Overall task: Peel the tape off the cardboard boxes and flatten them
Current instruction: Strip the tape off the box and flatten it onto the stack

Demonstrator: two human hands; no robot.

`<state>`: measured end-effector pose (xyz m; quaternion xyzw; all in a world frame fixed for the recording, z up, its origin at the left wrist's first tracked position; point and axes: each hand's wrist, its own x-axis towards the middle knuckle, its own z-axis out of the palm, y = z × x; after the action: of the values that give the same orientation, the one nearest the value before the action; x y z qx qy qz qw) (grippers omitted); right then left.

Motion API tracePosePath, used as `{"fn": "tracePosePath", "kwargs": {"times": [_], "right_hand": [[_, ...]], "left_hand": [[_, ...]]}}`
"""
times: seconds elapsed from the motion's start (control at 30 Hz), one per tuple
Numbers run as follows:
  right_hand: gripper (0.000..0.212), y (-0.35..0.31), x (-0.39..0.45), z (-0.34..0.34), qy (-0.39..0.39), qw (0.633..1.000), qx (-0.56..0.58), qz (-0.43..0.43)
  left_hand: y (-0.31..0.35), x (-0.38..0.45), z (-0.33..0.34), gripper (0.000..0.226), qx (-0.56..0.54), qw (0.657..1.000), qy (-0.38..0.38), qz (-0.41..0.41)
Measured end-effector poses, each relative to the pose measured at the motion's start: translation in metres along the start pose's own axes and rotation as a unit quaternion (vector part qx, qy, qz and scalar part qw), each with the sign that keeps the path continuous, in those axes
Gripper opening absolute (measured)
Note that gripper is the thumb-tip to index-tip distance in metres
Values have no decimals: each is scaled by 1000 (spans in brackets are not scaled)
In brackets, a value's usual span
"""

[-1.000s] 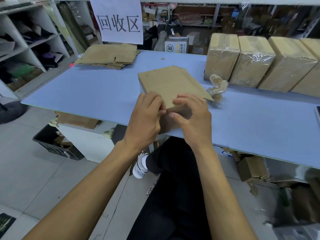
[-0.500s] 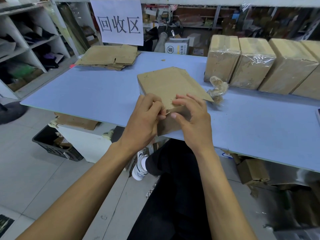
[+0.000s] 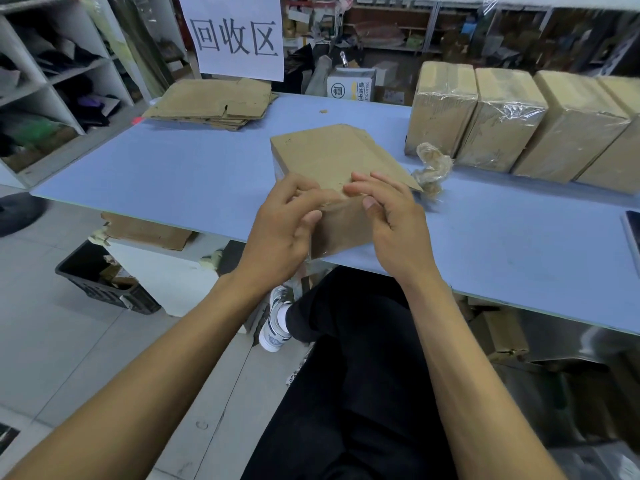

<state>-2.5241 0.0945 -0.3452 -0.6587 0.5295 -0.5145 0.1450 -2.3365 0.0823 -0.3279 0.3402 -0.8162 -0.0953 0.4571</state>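
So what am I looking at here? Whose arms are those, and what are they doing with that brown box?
No machine here: a person wears a camera on their head, so you see what they see, looking down at their own arms. There is only this one view.

The left hand and the right hand both hold a cardboard box at the near edge of a blue table. Their fingertips pick at the box's near top edge, probably to lift the clear tape there.

Beside the box lies a crumpled wad of peeled tape. To the right stand more taped boxes, waiting their turn. At the far left corner sits a pile of flattened boxes, under a paper sign.
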Motion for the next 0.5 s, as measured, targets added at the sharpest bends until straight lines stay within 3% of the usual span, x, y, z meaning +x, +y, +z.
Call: {"fn": "tracePosePath", "kwargs": {"times": [0.07,0.27,0.5], "right_hand": [[40,0,0,0,-1,1000,1,0],[40,2,1,-2,-6,1000,3,-1],[38,3,3,-3,-9,1000,-6,-10]], "left_hand": [[3,-3,6,34,-1,1000,7,-17],[2,-1,18,10,29,997,65,-26],[-5,-8,5,16,24,999,-22,-6]]}}
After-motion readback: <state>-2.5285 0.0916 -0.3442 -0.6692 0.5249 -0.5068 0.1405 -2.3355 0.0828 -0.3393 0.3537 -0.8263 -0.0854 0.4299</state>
